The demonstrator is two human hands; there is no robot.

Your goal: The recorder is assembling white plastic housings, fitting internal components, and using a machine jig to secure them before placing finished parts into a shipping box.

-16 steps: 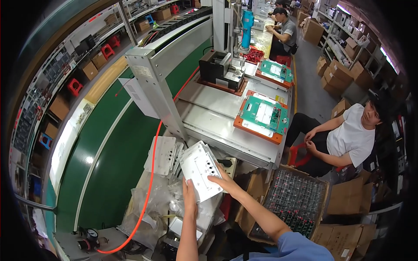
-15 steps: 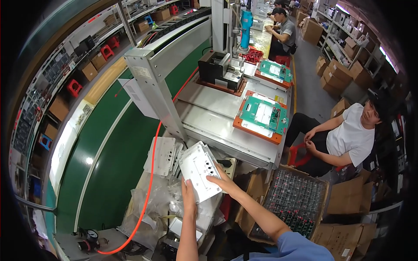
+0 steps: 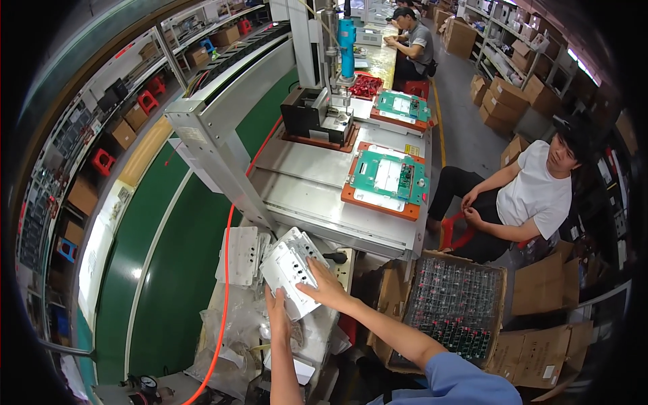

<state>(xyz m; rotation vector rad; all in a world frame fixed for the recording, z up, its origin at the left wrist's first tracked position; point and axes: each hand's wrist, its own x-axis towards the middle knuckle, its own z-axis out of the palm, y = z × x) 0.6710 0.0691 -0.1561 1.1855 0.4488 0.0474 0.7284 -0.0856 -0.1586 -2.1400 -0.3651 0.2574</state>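
Through the head camera I had the white plates (image 3: 282, 264) in front of me, a small stack near the middle of the scene, tilted, just right of another pile of white plates (image 3: 237, 255) on the cluttered worktop. The left hand (image 3: 278, 314) was partly closed and had hold of the stack's near left edge. The right hand (image 3: 325, 285) had hold of its right side, half open, with its fingers laid over the top face by a row of dark holes and its thumb reaching left. I could not tell whether the stack also rested on the worktop.

A red hose (image 3: 226, 277) ran past on the left, crossing in front of the other pile, and crumpled clear plastic bags (image 3: 226, 347) lay nearer, left of the left hand. Beyond my hands stood the machine, with two green boards on orange bases, one near (image 3: 383, 177) and one far (image 3: 401, 106), and an upright blue cylinder (image 3: 347, 47) past them. To the right of my right forearm sat an open carton (image 3: 503, 297) filled with rows of small parts. Farther right, a seated person in a white shirt (image 3: 533, 185) held both hands together.
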